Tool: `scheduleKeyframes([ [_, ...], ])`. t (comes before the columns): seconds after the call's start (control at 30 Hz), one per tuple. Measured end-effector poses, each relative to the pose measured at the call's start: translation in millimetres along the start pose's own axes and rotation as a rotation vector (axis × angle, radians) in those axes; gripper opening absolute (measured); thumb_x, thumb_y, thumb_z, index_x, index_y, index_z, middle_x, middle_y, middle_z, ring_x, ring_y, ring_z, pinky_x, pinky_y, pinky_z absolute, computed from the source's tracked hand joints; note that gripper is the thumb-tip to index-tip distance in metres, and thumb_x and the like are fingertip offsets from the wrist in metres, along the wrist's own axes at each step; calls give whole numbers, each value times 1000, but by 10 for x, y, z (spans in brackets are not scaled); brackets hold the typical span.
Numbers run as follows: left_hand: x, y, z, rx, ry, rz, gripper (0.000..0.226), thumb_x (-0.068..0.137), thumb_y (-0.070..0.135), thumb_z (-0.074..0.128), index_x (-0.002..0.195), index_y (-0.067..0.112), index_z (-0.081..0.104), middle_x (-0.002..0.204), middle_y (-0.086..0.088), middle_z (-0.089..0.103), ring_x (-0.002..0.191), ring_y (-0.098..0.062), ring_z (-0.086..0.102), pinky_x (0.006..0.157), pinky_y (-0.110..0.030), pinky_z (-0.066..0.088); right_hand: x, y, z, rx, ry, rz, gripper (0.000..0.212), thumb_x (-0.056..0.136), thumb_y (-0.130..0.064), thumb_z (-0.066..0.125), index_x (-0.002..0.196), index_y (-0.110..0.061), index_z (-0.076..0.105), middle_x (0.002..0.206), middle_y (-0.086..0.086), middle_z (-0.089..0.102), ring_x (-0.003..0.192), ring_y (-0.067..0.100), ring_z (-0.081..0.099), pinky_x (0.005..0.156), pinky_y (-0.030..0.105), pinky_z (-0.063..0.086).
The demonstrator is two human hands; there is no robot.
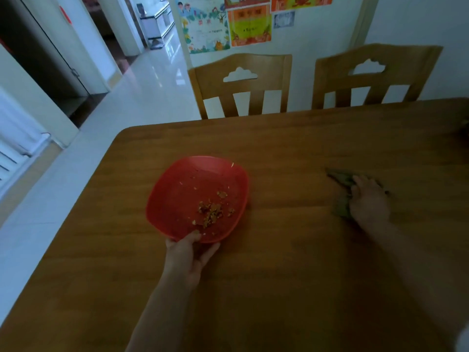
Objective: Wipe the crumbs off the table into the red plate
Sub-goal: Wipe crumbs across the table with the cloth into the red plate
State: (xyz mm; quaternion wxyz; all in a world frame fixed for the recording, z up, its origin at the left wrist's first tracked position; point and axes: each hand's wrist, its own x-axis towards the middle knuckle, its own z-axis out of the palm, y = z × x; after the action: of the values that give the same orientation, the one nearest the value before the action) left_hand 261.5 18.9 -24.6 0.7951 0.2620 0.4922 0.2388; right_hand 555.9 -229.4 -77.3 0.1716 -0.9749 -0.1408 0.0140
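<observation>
- The left hand (187,252) grips the near rim of the red plate (177,199), thumb over the edge; the plate sits left of centre on the table (279,275) with crumbs (213,210) in it.
- The right hand (369,199), at the right of the frame, presses flat on a green cloth (341,177), fingers relaxed.
- No loose crumbs show on the wood; the light is dim, though.
- Best practice: keep the plate level, sweep the cloth toward its rim, check far corners.

red plate (177,189), plain and glossy, with orange-brown crumbs (212,209) speckling it. the table (291,262) is warm brown with a streaky wood grain. dull green cloth (342,179) out on the right. two chairs (241,85) in lighter honey wood. bright orange, yellow and blue posters (228,24) against a white wall (324,41).
</observation>
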Motion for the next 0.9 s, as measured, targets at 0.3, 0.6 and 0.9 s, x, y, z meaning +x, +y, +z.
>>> scheduleKeyframes([
  [0.3, 46, 43, 71, 47, -15, 16, 59, 94, -11, 49, 142, 21, 40, 119, -6, 52, 103, -28, 58, 70, -47, 59, -119, -1300, 435, 142, -131, -223, 43, 102, -26, 27, 142, -15, 37, 148, 11, 38, 137, 30, 33, 111, 43, 28],
  [0.6, -242, 124, -135, 59, -69, 2, 61, 94, -12, 49, 141, 26, 41, 138, -11, 48, 111, -32, 56, 65, -46, 59, -1430, -1274, 416, -95, -152, -385, 43, 99, -37, 31, 142, -33, 33, 148, 2, 35, 135, 27, 29, 110, 44, 25],
  [0.9, -841, 133, -598, 123, -215, -93, 71, 92, -13, 49, 149, 27, 36, 148, -11, 41, 130, -37, 47, 72, -49, 57, -2770, -1032, 140, -244, -170, -146, 42, 94, -30, 48, 134, -25, 36, 125, 9, 48, 108, 31, 51, 85, 41, 47],
])
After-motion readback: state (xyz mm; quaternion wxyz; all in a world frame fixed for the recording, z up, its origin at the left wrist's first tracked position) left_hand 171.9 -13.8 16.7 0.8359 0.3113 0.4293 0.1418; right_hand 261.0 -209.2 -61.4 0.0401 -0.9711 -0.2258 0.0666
